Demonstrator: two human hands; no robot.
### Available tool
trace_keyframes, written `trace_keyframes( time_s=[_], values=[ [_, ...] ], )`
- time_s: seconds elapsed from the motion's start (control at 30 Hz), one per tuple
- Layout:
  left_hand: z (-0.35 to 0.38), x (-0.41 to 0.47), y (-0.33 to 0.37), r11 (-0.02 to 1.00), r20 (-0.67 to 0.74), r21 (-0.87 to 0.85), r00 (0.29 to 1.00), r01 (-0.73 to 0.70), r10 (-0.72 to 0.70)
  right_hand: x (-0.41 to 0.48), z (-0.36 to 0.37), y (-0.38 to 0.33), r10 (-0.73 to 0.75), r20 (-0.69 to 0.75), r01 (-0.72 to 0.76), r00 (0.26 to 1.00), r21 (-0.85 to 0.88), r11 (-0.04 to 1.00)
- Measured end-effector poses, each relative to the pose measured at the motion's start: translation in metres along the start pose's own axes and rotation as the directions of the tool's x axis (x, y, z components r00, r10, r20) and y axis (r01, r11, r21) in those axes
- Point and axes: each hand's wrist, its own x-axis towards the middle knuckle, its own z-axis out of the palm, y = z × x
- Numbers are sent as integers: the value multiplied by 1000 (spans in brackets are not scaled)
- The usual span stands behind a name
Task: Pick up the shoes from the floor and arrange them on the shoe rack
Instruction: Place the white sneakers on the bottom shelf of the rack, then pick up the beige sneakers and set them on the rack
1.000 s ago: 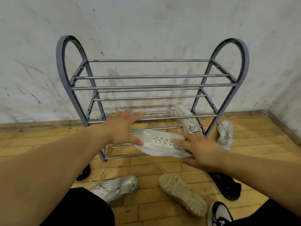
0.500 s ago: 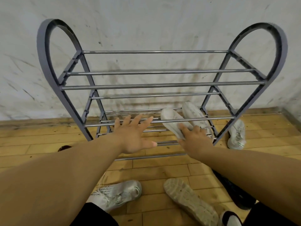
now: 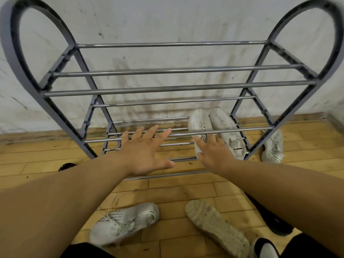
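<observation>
Right hand [image 3: 214,152]: fingers near straight, pressing heel of white sneaker [image 3: 198,123] on shoe rack [image 3: 178,88] bottom shelf, touching its mate [image 3: 226,131]. Left hand [image 3: 145,151]: fingers spread, holding nothing. Risk: skewed push tips sneaker through rod gap onto floor [image 3: 186,189].

Your right forearm [image 3: 279,183] covers most of a black shoe [image 3: 277,224]. Bottom edge crops the black-and-white shoe [image 3: 264,247]. Dark object [image 3: 67,166] behind your left forearm [image 3: 65,192]: unidentifiable. Sneaker tongue label [image 3: 237,148] unreadable.
</observation>
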Motion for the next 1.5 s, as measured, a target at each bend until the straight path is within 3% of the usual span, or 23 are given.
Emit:
trace_keyframes(
  time_s=[0.43, 0.6, 0.7, 0.8, 0.9, 0.97, 1.13, 1.23, 1.3, 1.4, 1.5],
  values=[
    [5, 4, -1, 999, -16, 51, 1000, 15, -14, -1, -18, 15, 9, 17, -4, 1000, -258, 966],
    [7, 2, -3, 998, -24, 55, 1000, 18, -17, -20, -14, 25, 8, 50, 3, 999, -202, 979],
    [3, -1, -5, 997, -7, 72, 1000, -24, 24, -51, -17, 7, -225, 3, 222, 974, -183, 958],
    [6, -18, -16, 969, -40, 181, 983, -168, 178, -89, -6, -11, -406, 245, 431, 880, -52, 901],
    [32, -42, -36, 903, -109, 299, 929, -309, 354, -104, 30, -14, -278, 509, 274, 815, 85, 958],
    [50, -48, -50, 916, -32, 253, 944, -311, 330, -108, 65, -14, -165, 567, 133, 807, 97, 986],
    [91, -43, -73, 969, 165, 62, 960, -238, 225, -120, 150, -24, 49, 627, -155, 777, 115, 981],
    [133, -51, -82, 986, 294, -124, 945, -113, 145, -123, 174, -29, 114, 540, -233, 834, 158, 960],
    [161, -58, -89, 968, 307, -251, 946, -21, 100, -118, 171, -36, 75, 512, -236, 856, 258, 937],
    [195, -73, -98, 886, 251, -455, 968, 88, 33, -97, 144, -62, -51, 464, -251, 885, 565, 786],
    [214, -88, -99, 773, 232, -616, 973, 154, -9, -76, 108, -97, -126, 392, -294, 911, 835, 466]
  ],
)
